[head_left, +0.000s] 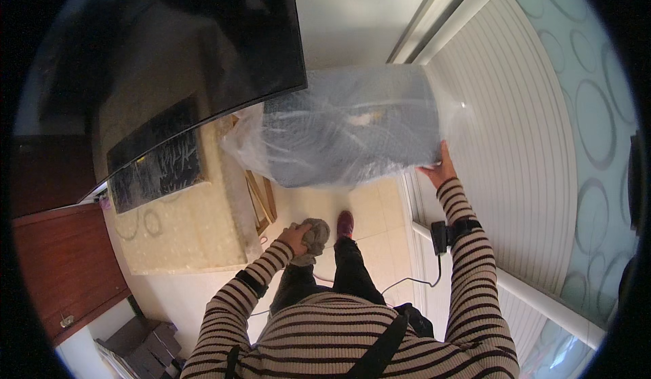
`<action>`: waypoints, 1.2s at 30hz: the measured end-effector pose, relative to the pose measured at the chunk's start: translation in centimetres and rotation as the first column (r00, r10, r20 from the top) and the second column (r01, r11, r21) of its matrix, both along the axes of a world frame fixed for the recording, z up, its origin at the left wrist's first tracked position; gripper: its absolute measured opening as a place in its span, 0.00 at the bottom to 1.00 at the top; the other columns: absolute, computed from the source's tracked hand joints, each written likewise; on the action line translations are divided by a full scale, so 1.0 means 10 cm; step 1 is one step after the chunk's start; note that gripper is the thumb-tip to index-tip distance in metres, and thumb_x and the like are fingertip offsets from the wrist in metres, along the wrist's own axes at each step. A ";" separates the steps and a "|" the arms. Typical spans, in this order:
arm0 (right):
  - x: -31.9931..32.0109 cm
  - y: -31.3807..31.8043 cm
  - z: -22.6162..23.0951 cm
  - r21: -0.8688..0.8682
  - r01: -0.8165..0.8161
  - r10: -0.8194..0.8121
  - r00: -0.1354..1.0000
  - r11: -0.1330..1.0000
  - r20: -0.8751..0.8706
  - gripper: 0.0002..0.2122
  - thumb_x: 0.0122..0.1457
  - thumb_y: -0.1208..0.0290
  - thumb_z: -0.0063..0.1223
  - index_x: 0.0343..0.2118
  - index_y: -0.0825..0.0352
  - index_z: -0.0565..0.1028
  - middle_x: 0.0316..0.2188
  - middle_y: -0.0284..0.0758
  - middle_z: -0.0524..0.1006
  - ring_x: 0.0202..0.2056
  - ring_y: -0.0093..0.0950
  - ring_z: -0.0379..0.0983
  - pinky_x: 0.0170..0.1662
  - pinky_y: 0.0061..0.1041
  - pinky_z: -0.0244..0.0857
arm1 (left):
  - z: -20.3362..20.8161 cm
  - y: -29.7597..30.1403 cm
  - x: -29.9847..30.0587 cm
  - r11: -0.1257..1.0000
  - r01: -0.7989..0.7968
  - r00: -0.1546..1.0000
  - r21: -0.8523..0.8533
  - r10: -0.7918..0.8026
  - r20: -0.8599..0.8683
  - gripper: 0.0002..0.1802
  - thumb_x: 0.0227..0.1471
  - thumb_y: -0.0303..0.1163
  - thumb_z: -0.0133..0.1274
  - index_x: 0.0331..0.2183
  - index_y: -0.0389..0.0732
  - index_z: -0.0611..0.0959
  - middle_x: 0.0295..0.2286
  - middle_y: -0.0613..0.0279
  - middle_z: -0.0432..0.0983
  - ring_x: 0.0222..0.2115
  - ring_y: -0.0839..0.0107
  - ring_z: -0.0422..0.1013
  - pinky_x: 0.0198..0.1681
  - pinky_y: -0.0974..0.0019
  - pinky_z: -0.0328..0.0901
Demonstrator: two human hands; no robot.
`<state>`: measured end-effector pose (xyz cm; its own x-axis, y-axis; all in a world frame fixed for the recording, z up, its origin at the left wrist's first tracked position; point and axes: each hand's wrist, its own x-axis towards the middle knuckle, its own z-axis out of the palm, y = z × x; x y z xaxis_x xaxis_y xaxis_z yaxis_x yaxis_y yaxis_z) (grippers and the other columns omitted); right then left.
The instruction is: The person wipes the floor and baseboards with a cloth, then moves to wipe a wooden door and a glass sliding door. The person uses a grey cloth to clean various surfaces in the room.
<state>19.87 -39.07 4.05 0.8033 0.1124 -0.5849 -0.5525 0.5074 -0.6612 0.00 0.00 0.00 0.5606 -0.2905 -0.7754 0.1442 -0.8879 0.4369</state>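
Bunched in my left hand (293, 236) is a crumpled grey-brown cloth (316, 235), with my fingers closed round it above my left leg. My right hand (441, 167) reaches forward to the near right corner of a large dark box-shaped thing (352, 128) wrapped in clear plastic film. Its fingers are apart, one pointing up along the side and the others at the near edge. Loose film bulges at the wrapped thing's left end. What lies under the film cannot be made out.
A large black screen (203, 53) overhangs from the upper left, above a beige stone-look top (183, 230). A white ribbed panel (502, 135) runs along the right. Wooden slats (261, 199) lean beneath the top's edge. A dark cable (415, 281) hangs from my right wrist.
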 end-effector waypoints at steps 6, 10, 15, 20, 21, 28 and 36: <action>0.53 -0.07 0.00 -0.352 -0.037 0.083 0.990 0.935 0.117 0.39 0.48 0.47 0.47 0.56 0.63 0.42 0.57 0.41 0.39 0.55 0.45 0.43 0.49 0.41 0.58 | 0.00 -0.11 -0.08 0.999 -0.028 0.994 -0.022 0.031 0.101 0.38 0.30 0.37 0.53 0.50 0.50 0.62 0.40 0.41 0.61 0.40 0.46 0.62 0.45 0.57 0.59; 0.74 -0.19 -0.01 -0.333 0.019 -0.045 0.996 0.943 -0.072 0.50 0.41 0.44 0.53 0.55 0.63 0.30 0.56 0.48 0.40 0.50 0.51 0.53 0.44 0.43 0.63 | 0.03 -0.11 0.03 0.986 -0.137 0.985 -0.092 0.145 0.090 0.38 0.31 0.36 0.52 0.49 0.49 0.63 0.39 0.42 0.63 0.38 0.46 0.63 0.44 0.56 0.60; 0.73 -0.26 -0.03 -0.372 -0.008 -0.010 0.999 0.928 -0.046 0.53 0.40 0.44 0.54 0.54 0.65 0.25 0.55 0.48 0.41 0.48 0.54 0.55 0.43 0.46 0.63 | 0.07 -0.24 0.48 0.977 -0.168 0.965 -0.132 0.191 0.182 0.36 0.30 0.35 0.52 0.48 0.47 0.64 0.37 0.42 0.65 0.37 0.46 0.64 0.43 0.55 0.61; 0.61 -0.19 0.03 -0.325 -0.021 0.012 0.999 0.946 -0.030 0.53 0.41 0.46 0.54 0.54 0.64 0.23 0.55 0.47 0.42 0.48 0.54 0.56 0.43 0.47 0.63 | 0.08 -0.27 0.62 0.960 -0.205 0.916 -0.192 0.257 0.307 0.37 0.30 0.34 0.54 0.47 0.41 0.62 0.37 0.41 0.65 0.40 0.47 0.63 0.44 0.55 0.60; 0.59 -0.17 0.04 -0.316 -0.021 0.014 1.000 0.948 -0.026 0.53 0.41 0.46 0.54 0.54 0.64 0.23 0.55 0.47 0.42 0.48 0.54 0.55 0.44 0.47 0.63 | 0.08 -0.24 0.57 0.950 -0.229 0.901 -0.212 0.289 0.323 0.38 0.30 0.33 0.54 0.48 0.40 0.61 0.37 0.41 0.65 0.40 0.47 0.62 0.44 0.55 0.60; 0.47 -0.02 0.04 -0.281 0.048 -0.044 0.999 0.959 0.021 0.53 0.42 0.48 0.54 0.53 0.65 0.23 0.55 0.47 0.42 0.43 0.51 0.62 0.39 0.42 0.67 | -0.03 0.05 0.52 0.961 -0.249 0.919 -0.117 0.273 0.284 0.42 0.31 0.33 0.54 0.51 0.49 0.55 0.40 0.40 0.62 0.41 0.45 0.62 0.45 0.55 0.60; 0.42 0.19 0.22 -0.299 0.077 -0.080 0.997 0.951 0.001 0.52 0.44 0.49 0.54 0.53 0.69 0.23 0.55 0.47 0.42 0.47 0.44 0.60 0.39 0.32 0.70 | 0.04 0.10 0.65 0.909 -0.401 0.878 -0.116 0.418 0.234 0.43 0.33 0.30 0.54 0.52 0.49 0.51 0.42 0.41 0.60 0.43 0.47 0.61 0.46 0.56 0.60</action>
